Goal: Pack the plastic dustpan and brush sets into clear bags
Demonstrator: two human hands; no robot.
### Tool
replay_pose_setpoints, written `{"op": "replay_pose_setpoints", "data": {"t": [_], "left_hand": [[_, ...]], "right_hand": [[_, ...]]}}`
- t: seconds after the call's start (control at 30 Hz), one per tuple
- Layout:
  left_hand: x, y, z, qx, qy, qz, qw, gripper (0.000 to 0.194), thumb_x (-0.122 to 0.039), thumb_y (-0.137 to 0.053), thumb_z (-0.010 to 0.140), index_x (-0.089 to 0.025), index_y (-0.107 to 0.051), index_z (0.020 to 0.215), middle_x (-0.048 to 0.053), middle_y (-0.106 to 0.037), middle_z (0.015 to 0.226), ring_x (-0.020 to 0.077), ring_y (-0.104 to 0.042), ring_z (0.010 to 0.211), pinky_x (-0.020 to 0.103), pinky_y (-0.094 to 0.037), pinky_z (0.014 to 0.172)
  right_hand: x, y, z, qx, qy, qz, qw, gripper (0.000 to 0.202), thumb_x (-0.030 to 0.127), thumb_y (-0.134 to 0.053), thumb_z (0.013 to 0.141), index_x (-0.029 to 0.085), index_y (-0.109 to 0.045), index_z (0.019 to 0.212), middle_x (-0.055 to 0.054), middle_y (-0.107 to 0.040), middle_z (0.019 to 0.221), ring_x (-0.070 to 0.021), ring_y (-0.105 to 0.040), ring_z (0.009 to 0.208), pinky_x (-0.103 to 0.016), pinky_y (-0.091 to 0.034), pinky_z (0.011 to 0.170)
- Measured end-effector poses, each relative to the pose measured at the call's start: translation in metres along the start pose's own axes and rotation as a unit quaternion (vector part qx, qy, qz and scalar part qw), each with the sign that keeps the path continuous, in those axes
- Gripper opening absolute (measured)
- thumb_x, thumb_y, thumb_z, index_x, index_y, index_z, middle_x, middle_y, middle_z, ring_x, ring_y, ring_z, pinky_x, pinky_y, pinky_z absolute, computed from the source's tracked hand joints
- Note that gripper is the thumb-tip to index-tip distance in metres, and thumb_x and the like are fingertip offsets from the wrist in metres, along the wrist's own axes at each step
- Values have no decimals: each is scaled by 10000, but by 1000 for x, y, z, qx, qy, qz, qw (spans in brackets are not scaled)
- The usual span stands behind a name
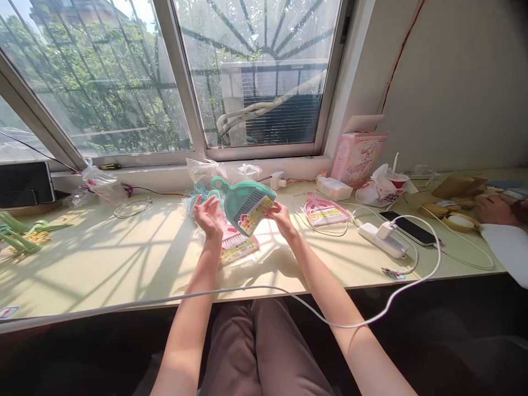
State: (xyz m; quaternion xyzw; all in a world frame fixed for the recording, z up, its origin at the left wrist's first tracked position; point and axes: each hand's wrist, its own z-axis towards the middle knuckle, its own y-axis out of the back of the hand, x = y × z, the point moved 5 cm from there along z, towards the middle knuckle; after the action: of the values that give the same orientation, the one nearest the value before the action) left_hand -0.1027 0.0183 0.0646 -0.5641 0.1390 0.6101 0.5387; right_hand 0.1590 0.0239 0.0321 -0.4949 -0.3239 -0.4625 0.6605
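Observation:
My right hand [281, 219] grips the lower right corner of a green dustpan-and-brush set [246, 204], which is tilted above the table and has a yellow printed label. Just left of that set, my left hand [207, 215] is raised with its fingers apart and nothing in it. A pink set in clear wrapping [239, 247] lies on the table beneath the green one, partly covered by it. Behind my left hand are more teal pieces [201, 193] in clear plastic. Farther right, another pink set [324, 210] lies flat.
On the table [103, 269], a power strip [383, 240], a phone [408, 228] and a pink box [358, 159] stand or lie right. A white cable [264, 287] crosses before my forearms. Another person's hand [497, 209] is at far right. A tablet [27, 184] stands left.

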Motion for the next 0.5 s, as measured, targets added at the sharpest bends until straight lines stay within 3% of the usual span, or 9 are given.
{"op": "replay_pose_setpoints", "data": {"t": [0.07, 0.13, 0.2, 0.27, 0.3, 0.37, 0.43, 0.5], "left_hand": [[-10, 23, 12, -115, 1, 22, 993, 698, -508, -19, 1143, -104, -270, 1654, 263, -603, 1539, 240, -662, 1358, 446, -495, 1161], [-18, 34, 18, -134, -4, 120, 984, 690, -549, -90, 1151, -141, -259, 1681, 250, -444, 1700, 261, -502, 1549, 449, -426, 1235], [-21, 32, 18, -84, -1, 184, 979, 672, -625, -275, 1133, -240, -339, 1680, 156, -293, 1810, 296, -264, 1687, 480, -359, 1291], [-20, 22, 11, -25, 12, 143, 989, 685, -695, -386, 1084, -336, -395, 1667, 57, -228, 1846, 306, -118, 1727, 503, -342, 1314], [-18, 15, 7, 1, 26, 92, 995, 714, -732, -377, 1064, -359, -394, 1672, 36, -229, 1847, 303, -122, 1728, 506, -355, 1314], [-12, -5, -5, 73, 77, -4, 994, 822, -806, -308, 1028, -336, -361, 1700, 71, -281, 1829, 311, -268, 1693, 504, -399, 1297], [-4, -27, -20, 180, 138, -50, 973, 930, -857, -308, 991, -269, -364, 1710, 137, -390, 1775, 335, -427, 1618, 517, -438, 1271], [7, -44, -34, 272, 172, -42, 946, 932, -844, -425, 974, -233, -431, 1678, 172, -517, 1686, 359, -500, 1566, 553, -454, 1255]], "right_hand": [[-1, 7, 1, -19, 3, 15, 1000, 537, 456, -977, 552, 222, -708, 953, -30, -788, 873, -239, -745, 843, -407, -655, 831], [-4, 14, 2, -51, 9, 39, 998, 503, 444, -954, 578, 230, -689, 948, -35, -789, 932, -240, -746, 907, -402, -653, 864], [-7, 19, 2, -78, 19, 62, 995, 462, 434, -922, 613, 247, -677, 957, -43, -791, 1019, -246, -741, 999, -407, -651, 915], [-10, 21, 3, -93, 29, 77, 992, 426, 425, -887, 642, 268, -676, 977, -51, -789, 1095, -257, -726, 1100, -420, -642, 975], [-10, 22, 3, -97, 33, 81, 991, 413, 423, -870, 655, 277, -678, 990, -55, -788, 1123, -262, -716, 1142, -428, -634, 1006], [-11, 22, 3, -104, 35, 83, 990, 394, 420, -843, 676, 282, -683, 1009, -66, -784, 1151, -269, -702, 1193, -441, -617, 1055], [-10, 22, 4, -106, 29, 79, 991, 385, 418, -840, 687, 272, -686, 1009, -73, -786, 1144, -273, -706, 1189, -446, -613, 1064], [-8, 19, 3, -93, 16, 75, 993, 398, 419, -870, 672, 257, -690, 988, -70, -793, 1089, -272, -726, 1127, -437, -626, 1029]]}}
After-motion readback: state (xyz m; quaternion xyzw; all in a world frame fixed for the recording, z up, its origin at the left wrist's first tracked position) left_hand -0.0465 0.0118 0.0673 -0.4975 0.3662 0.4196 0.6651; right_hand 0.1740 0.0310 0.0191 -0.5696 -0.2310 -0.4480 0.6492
